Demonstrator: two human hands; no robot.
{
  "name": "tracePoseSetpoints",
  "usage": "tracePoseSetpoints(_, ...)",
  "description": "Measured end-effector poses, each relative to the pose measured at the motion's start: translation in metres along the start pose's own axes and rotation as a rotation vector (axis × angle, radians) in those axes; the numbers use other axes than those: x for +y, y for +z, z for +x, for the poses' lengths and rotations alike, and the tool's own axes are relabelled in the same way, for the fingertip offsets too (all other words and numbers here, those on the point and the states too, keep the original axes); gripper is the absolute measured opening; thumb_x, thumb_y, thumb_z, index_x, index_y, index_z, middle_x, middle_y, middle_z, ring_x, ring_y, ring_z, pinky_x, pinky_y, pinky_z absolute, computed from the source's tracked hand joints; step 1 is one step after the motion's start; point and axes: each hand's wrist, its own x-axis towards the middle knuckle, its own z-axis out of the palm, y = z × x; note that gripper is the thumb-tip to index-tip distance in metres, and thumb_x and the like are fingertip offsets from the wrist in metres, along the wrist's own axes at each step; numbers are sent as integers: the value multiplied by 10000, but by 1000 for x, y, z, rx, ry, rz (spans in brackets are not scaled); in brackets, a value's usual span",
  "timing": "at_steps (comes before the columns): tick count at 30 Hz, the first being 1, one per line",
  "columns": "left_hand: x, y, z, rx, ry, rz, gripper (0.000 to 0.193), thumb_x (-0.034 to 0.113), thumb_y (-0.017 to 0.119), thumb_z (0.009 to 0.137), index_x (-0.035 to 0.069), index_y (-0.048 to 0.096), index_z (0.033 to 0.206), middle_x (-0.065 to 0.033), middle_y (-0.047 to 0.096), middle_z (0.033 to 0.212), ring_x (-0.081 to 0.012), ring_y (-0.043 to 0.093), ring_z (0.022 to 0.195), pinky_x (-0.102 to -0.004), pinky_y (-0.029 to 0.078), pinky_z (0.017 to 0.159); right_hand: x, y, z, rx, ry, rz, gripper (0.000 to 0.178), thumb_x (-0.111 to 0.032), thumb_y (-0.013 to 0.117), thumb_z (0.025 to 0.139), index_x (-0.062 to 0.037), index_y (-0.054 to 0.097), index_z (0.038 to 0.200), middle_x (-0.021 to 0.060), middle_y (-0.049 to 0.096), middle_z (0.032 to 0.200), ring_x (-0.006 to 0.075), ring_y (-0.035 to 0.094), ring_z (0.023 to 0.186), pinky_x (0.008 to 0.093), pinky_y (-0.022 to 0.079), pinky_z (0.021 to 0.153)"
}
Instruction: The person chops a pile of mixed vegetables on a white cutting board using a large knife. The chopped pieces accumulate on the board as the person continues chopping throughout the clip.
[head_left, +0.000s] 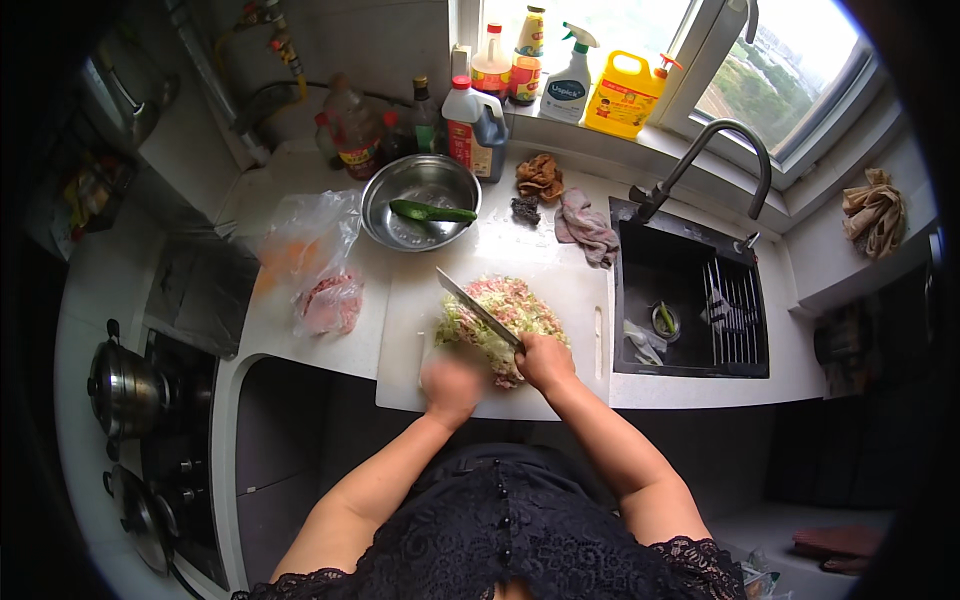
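Note:
A wide pile of finely chopped pale green vegetable and pink meat lies on the white cutting board. My right hand is closed round the handle of a kitchen knife. Its blade slants up to the left across the pile. By the pile's near left edge is my left hand, smeared by motion, so its fingers cannot be made out. Behind the board, a steel bowl holds a green cucumber.
Left of the board lie plastic bags, one around pink meat. Sauce bottles line the back. A crumpled cloth sits near the black sink, under a curved faucet. Pots stand far left.

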Motion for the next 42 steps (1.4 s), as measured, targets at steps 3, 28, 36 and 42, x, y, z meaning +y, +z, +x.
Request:
tracePoseSetpoints(3,3,0,2,-18,-18,-11,85,182,701,707,145,698,783,14,638,783,-228,512,923,-403,305,850,11,20,1,25,4,41,154,-218,570,776,-101,619,862,180,642,813,380,613,811,487,485,722)
tracePoseSetpoints(28,5,-6,-17,-61,150,27,78,205,704,683,165,675,743,-2,598,776,-231,507,913,-421,320,825,21,16,-3,48,4,36,163,-222,590,775,-105,624,884,167,646,811,372,618,804,472,494,718)
tracePoseSetpoints(36,-11,16,-14,-75,116,239,97,210,715,675,151,643,702,-11,572,740,-244,502,879,-425,334,808,4,33,0,-47,-18,8,168,-228,571,782,-105,637,876,175,657,853,372,634,800,473,502,714)
tracePoseSetpoints(42,-10,4,-11,-35,73,211,93,219,720,683,166,667,738,2,593,765,-229,509,899,-405,325,821,-2,27,-3,4,-48,-17,166,-201,583,760,-101,643,877,176,660,852,370,640,808,468,506,722)
